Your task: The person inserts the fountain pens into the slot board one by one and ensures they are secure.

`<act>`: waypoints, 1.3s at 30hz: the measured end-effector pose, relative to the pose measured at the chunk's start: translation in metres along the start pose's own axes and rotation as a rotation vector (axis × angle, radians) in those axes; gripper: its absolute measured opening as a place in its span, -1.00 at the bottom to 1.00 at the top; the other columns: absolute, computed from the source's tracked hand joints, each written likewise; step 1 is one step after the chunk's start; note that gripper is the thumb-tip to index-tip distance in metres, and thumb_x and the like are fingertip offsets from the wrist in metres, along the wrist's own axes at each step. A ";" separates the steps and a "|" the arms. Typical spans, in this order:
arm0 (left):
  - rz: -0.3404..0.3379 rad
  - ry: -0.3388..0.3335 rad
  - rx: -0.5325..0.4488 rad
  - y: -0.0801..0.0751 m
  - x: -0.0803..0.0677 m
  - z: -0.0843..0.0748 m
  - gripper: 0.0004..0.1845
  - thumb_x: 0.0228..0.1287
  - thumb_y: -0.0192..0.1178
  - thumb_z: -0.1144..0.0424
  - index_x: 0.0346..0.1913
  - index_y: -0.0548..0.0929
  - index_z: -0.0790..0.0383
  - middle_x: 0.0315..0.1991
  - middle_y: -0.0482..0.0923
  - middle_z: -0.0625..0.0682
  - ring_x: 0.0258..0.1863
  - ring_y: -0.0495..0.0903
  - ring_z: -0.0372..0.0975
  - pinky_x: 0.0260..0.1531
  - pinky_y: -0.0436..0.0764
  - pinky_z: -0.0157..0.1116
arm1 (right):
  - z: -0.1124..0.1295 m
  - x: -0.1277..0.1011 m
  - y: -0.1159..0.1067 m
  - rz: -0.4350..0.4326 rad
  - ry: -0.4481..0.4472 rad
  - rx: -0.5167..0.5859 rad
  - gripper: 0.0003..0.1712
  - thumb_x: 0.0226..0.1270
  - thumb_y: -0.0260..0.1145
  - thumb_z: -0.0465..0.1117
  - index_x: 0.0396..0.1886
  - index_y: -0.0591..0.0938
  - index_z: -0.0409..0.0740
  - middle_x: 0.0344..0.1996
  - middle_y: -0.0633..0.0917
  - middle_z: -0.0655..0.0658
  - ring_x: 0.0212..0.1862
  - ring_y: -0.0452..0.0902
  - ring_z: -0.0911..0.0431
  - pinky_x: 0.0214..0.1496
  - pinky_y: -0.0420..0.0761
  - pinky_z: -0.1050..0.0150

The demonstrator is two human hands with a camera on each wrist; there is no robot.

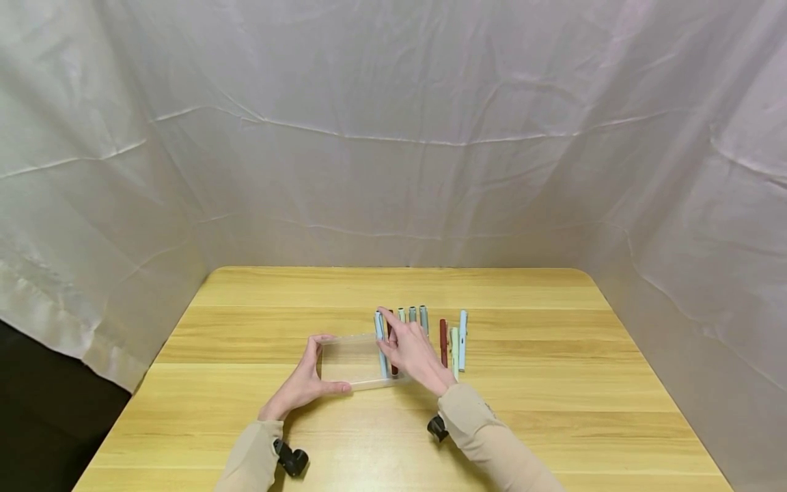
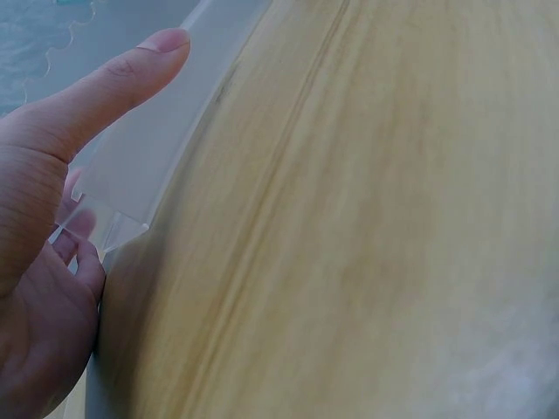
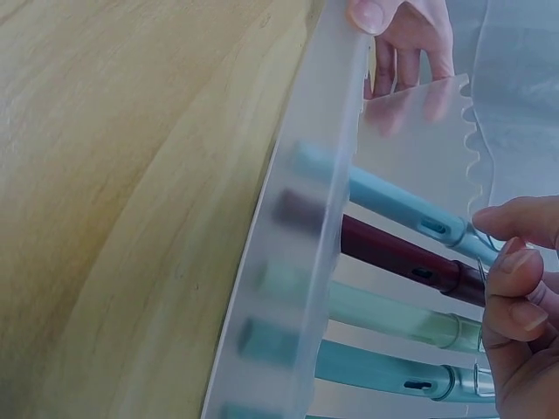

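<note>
The left hand (image 1: 305, 383) is gripping the near left corner of a clear plastic pen box (image 1: 350, 359), its thumb (image 2: 105, 92) lying along the near wall and its fingers curling round the far side, while the right hand (image 1: 410, 350) is reaching over the box's right half with fingers lightly bent, the fingertips (image 3: 515, 292) pinching at the clip end of a dark red pen (image 3: 393, 253) lying inside. The box is sitting on the wooden table (image 1: 522, 403), a little nearer than the middle, with the person's two beige sleeves coming in from the near edge. In the right wrist view, five pens are lying side by side in the box's scalloped slots: a light blue pen (image 3: 393, 201) at the top, the dark red one next, then a pale green pen (image 3: 393, 314), a teal pen (image 3: 376, 367) and the tip of another at the bottom edge; no writing on them is readable. Just beyond the box on the right, three more pens are lying loose on the table: a red pen (image 1: 443, 342), a pale green one (image 1: 454, 352) and a light blue one (image 1: 462, 338). White fabric (image 1: 393, 137) is hanging all round the table.
</note>
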State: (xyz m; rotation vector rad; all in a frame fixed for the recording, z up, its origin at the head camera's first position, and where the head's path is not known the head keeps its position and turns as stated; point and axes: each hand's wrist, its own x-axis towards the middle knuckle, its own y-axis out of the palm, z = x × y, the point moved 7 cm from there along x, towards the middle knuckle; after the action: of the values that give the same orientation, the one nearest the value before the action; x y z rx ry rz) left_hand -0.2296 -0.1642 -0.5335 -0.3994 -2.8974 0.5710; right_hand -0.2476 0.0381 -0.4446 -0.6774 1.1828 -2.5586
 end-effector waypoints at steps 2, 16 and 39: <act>0.000 0.003 0.004 0.000 0.000 0.000 0.10 -0.16 0.66 0.17 0.38 0.11 0.25 0.44 0.15 0.26 0.58 -0.02 0.21 0.57 -0.13 0.28 | 0.000 0.000 0.000 0.003 0.002 0.004 -0.24 0.31 0.41 -0.26 0.47 0.36 -0.19 -0.67 0.55 0.09 -0.68 0.31 0.37 -0.62 0.44 0.54; -0.012 0.041 0.012 0.000 0.000 -0.001 0.05 -0.13 0.64 0.21 0.37 0.15 0.27 0.41 0.20 0.27 0.55 0.04 0.23 0.56 -0.16 0.29 | -0.002 -0.009 -0.003 -0.026 -0.023 0.108 -0.18 0.30 0.42 -0.29 0.51 0.30 -0.19 -0.66 0.56 0.10 -0.63 0.32 0.40 -0.46 0.53 0.50; -0.001 -0.014 -0.005 0.001 0.000 0.001 0.09 -0.16 0.65 0.21 0.38 0.13 0.27 0.45 0.13 0.30 0.59 -0.09 0.26 0.56 -0.20 0.28 | -0.038 -0.040 -0.031 -0.245 -0.008 0.402 -0.34 0.28 0.39 -0.38 0.38 0.44 -0.26 -0.52 0.67 -0.12 -0.56 0.45 0.38 -0.56 0.57 0.50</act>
State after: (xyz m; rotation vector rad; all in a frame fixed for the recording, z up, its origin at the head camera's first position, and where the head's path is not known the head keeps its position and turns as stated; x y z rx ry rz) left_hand -0.2294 -0.1637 -0.5344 -0.3968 -2.9122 0.5688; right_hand -0.2325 0.0985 -0.4550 -0.7695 0.5782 -2.8662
